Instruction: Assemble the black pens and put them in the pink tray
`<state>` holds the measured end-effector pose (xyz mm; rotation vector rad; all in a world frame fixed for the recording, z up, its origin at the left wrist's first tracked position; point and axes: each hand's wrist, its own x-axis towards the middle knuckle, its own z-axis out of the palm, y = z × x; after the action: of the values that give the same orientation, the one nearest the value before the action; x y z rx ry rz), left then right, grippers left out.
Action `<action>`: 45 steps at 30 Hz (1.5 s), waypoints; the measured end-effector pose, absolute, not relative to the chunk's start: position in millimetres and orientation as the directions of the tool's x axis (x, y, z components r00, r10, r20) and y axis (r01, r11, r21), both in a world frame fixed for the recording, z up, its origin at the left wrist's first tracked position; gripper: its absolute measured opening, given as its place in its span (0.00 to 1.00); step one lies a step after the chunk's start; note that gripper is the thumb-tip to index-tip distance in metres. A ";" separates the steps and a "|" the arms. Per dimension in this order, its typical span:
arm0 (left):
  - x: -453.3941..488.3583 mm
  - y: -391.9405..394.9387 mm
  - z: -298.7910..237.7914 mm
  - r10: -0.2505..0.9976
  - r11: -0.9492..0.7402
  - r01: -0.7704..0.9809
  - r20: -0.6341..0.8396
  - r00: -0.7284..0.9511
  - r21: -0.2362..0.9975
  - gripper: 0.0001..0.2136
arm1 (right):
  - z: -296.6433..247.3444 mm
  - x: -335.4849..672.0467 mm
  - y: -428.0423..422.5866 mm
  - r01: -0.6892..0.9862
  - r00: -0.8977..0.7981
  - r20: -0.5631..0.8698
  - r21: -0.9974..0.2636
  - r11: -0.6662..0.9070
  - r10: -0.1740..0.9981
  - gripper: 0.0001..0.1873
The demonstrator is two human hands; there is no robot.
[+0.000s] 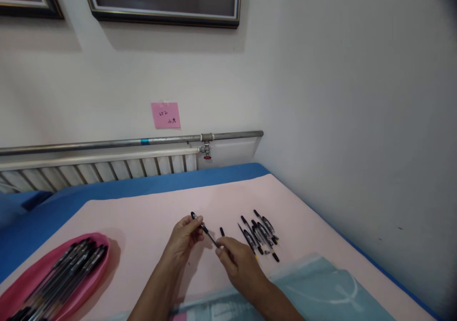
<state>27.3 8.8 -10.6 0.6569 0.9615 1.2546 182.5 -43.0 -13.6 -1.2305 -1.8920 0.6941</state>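
Note:
Above the pink sheet (pixel 150 216), my left hand (pixel 185 235) pinches the black, clear-ended part of a pen (pixel 204 228) between thumb and fingers. A thin dark length of the pen slopes down from there to my right hand (pixel 239 261), whose fingertips are closed around its lower end. Whether this thin length is a bare refill or a slim barrel I cannot tell. Just beyond my right hand lies a short black pen part (pixel 222 231). To its right is a loose pile of black pen parts (pixel 262 233), some with yellow bits.
A pink basin (pixel 105 259) holding many pens (pixel 71 273) stands at the left. Teal printed plastic (pixel 314 283) lies along the near edge. Behind the blue table covering (pixel 228 172) are a radiator (pixel 135 168) and a pipe (pixel 171 141). A wall (pixel 357 121) borders the right side.

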 end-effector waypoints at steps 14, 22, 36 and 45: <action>45.3 2.0 -26.1 0.970 0.242 -0.491 -0.202 0.135 0.837 0.14 | -20.8 186.8 -43.6 0.502 -0.238 0.333 -0.762 0.409 0.912 0.11; 59.4 -4.3 -25.9 0.973 0.232 -0.522 -0.189 0.136 0.821 0.14 | -15.5 179.9 -37.4 0.419 -0.149 0.257 -0.858 0.297 0.955 0.13; -57.4 -16.3 19.2 0.793 -0.243 0.224 0.326 -0.514 0.944 0.10 | -15.7 174.6 -38.2 0.407 -0.171 0.114 -0.896 0.176 0.979 0.17; -164.5 -54.9 11.1 0.630 0.464 0.761 0.435 -0.643 0.453 0.15 | -23.0 172.1 -34.6 0.517 -0.254 0.107 -0.824 0.229 0.961 0.17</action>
<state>-164.5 -54.9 11.1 1.3794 2.8598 1.0656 172.1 -34.6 -23.0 -1.3583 -1.8733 0.8991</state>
